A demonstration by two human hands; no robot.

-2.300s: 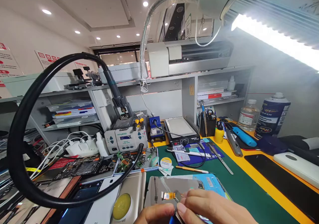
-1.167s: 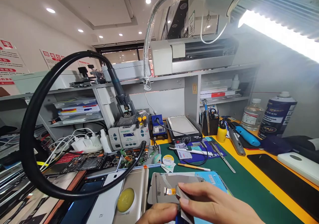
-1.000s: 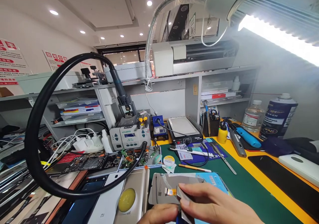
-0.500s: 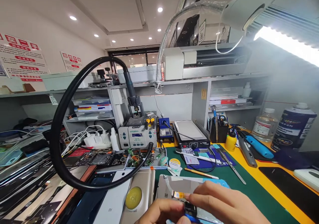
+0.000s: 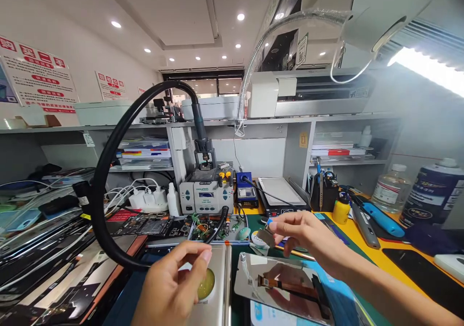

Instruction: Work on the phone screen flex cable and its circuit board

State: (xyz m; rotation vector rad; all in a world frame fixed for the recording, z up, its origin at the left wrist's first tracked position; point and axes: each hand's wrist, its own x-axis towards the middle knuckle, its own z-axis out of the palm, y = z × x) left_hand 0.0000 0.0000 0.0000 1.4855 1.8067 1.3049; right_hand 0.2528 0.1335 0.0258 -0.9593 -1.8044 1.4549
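My right hand (image 5: 308, 232) is raised over the green mat (image 5: 366, 263) and pinches a small grey strip (image 5: 267, 237) between thumb and fingers. Below it lies a reflective phone screen panel (image 5: 279, 287) with an orange-brown flex cable (image 5: 270, 282) on its back, resting on a blue-edged sheet (image 5: 337, 297). My left hand (image 5: 174, 285) hovers at the lower left with loosely curled fingers and nothing visible in it, just above a gold phone back (image 5: 219, 292) with a yellow round pad (image 5: 206, 283).
A thick black hose (image 5: 105, 191) loops from the hot-air station (image 5: 205, 195) across the left side. Behind stand a heating plate (image 5: 281, 191), a tool holder (image 5: 321, 195), a yellow bottle (image 5: 340, 211), a clear bottle (image 5: 389, 194) and a spray can (image 5: 431, 191). Phone parts clutter the left.
Both hands have left the screen panel, which now lies uncovered. My right hand rose toward the back with the grey strip; my left hand moved left over the gold phone. The view shifted right.
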